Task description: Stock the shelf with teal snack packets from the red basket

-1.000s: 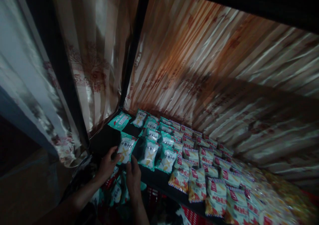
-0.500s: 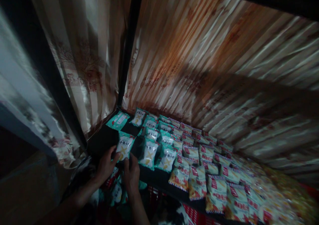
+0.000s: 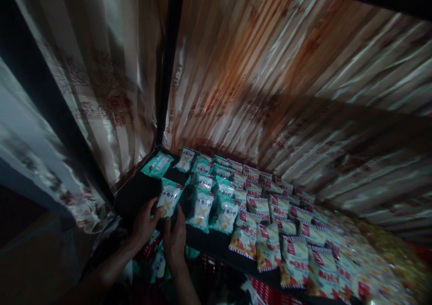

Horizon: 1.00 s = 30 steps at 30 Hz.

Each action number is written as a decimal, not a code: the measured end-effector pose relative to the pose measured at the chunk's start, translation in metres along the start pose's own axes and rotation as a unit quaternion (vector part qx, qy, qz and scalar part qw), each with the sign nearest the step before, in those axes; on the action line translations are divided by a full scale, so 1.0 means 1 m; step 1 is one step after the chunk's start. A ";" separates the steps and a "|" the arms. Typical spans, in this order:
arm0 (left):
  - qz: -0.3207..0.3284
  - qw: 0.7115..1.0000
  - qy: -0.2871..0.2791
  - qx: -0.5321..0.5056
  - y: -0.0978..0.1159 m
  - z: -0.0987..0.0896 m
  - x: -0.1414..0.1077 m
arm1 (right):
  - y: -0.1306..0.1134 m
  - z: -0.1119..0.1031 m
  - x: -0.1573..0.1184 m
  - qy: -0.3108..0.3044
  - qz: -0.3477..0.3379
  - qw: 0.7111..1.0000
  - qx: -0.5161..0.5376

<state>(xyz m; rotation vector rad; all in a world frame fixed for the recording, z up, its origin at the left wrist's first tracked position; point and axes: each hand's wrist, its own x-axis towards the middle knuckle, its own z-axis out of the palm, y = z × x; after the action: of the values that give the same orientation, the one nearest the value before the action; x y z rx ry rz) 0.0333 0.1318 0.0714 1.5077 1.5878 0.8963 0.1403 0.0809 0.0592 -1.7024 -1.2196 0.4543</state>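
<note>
A green and white snack packet (image 3: 168,198) with dark lettering is held tilted up over the near left part of the dark shelf. My left hand (image 3: 144,224) pinches its lower left corner, thumb on the front. At its lower right edge is my right hand (image 3: 175,239), fingers curled against the side and thumb near the bottom; the exact contact is dim. Matching packets stand in rows just right of it, the closest being one front packet (image 3: 200,209). Another green packet (image 3: 157,164) lies flat in the back left corner.
Rows of cream and red snack bags (image 3: 295,260) fill the shelf to the right, followed by clear-wrapped goods (image 3: 364,255). Pleated curtains (image 3: 243,80) and a dark post (image 3: 168,62) enclose the back and left. Below the shelf edge, more green packets (image 3: 158,264) lie beside red material.
My right hand has shifted slightly left and down along the packet's lower edge. My left hand and the packet stay nearly in place. The view has moved slightly.
</note>
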 end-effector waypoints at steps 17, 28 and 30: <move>0.000 0.999 0.027 -0.030 0.005 0.014 0.023 | 0.006 0.011 0.009 0.012 -0.052 0.998 -0.016; 0.017 1.000 0.021 -0.007 0.007 0.022 0.043 | 0.003 0.013 0.024 -0.018 -0.047 0.999 -0.001; 0.019 1.000 0.018 -0.002 0.008 0.023 0.046 | 0.002 0.016 0.025 -0.015 -0.040 0.999 0.005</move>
<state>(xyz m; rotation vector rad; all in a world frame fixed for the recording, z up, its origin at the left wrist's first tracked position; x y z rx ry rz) 0.0569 0.1783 0.0649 1.5319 1.5862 0.9525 0.1406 0.1098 0.0554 -1.6370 -1.3003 0.4367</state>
